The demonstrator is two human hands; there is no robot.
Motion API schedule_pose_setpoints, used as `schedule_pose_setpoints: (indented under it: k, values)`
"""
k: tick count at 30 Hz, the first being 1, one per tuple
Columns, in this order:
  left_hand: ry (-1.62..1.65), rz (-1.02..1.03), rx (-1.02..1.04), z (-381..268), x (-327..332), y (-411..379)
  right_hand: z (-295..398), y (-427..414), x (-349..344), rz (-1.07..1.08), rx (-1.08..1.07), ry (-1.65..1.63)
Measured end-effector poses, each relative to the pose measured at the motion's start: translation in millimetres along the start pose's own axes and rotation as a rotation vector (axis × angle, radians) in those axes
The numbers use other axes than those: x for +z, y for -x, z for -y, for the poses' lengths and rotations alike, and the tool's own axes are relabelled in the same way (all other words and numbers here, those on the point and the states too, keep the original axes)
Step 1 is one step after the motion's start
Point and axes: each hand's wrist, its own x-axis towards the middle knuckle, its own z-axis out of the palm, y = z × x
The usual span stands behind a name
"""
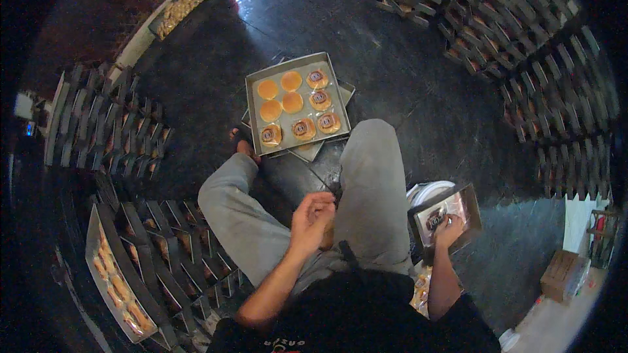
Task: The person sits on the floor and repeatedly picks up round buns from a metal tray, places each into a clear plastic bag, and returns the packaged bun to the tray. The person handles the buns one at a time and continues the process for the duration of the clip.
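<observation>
A metal tray of round buns lies before me on other trays. Some buns are bare, such as a golden bun; others, like a wrapped bun, sit in clear printed bags. My left hand is over my lap, fingers curled; a brownish round thing partly shows beneath it, and whether it is held I cannot tell. At my right side my right hand reaches into a box, its fingers on a stack of clear printed bags.
Stacked trays stand at the left, more stacked trays at the right. A long tray of baked goods is at lower left. Wrapped buns lie by my right hip. A cardboard box sits at lower right.
</observation>
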Motion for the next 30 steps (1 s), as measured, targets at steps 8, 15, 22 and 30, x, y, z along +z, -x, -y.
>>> schedule_pose_setpoints:
  k: [8, 15, 22, 30]
  values:
    - [-0.311, 0.151, 0.412, -15.9, 90.1, -13.9, 240.6, -101.1, -115.1, -0.057, 0.032, -0.809]
    - [0.381, -0.113, 0.112, -18.9, 38.0, -52.2, 343.8, -101.3, -85.4, 0.254, 0.017, -1.202]
    - [0.063, -0.561, 0.147, 2.2, -83.6, -52.2, 413.5, -87.7, -64.6, 1.087, 0.195, -1.061]
    - [0.774, -0.831, -0.395, 30.2, -174.2, -98.5, 544.4, -113.8, 211.1, 1.351, -0.042, -0.831]
